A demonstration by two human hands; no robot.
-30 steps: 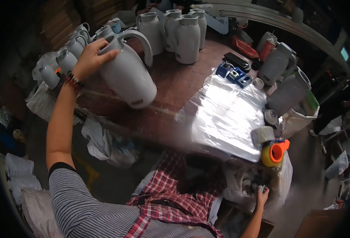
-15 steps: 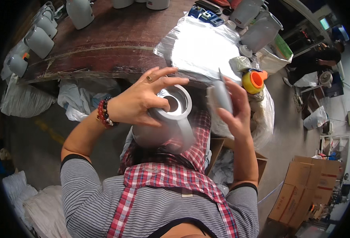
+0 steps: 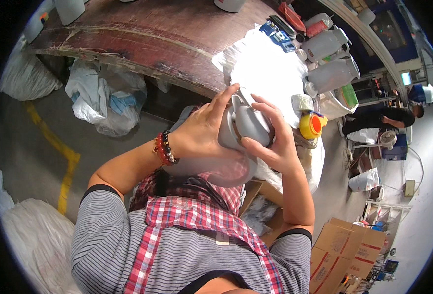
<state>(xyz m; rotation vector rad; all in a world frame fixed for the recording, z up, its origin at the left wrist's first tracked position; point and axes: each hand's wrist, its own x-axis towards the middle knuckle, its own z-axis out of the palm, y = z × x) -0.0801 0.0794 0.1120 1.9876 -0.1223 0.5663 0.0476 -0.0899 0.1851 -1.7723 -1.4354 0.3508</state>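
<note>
A grey vacuum jug (image 3: 189,167) is held over my lap, its body blurred and its curved handle (image 3: 243,177) towards the lower right. My left hand (image 3: 201,126) wraps round the upper part of the jug, thumb and fingers on either side of the neck. In my right hand (image 3: 281,144) is a smooth grey lid (image 3: 253,126), gripped between thumb and fingers at the jug's mouth. The lid sits tilted against the rim, and a gap shows on its left side. The jug's opening is hidden behind the lid and my hands.
A wooden table (image 3: 143,39) stands ahead, with a bright plastic sheet (image 3: 265,68), several grey jugs (image 3: 331,76) and a yellow-orange tape roll (image 3: 313,125) at its right. An open carton (image 3: 260,201) is by my right side. Plastic bags (image 3: 106,100) hang below the table. A person (image 3: 385,120) stands far right.
My right hand has brought the lid left from beside the jug onto its mouth. My left fingers have left the opening and now hold the jug's neck. The whole view has shifted.
</note>
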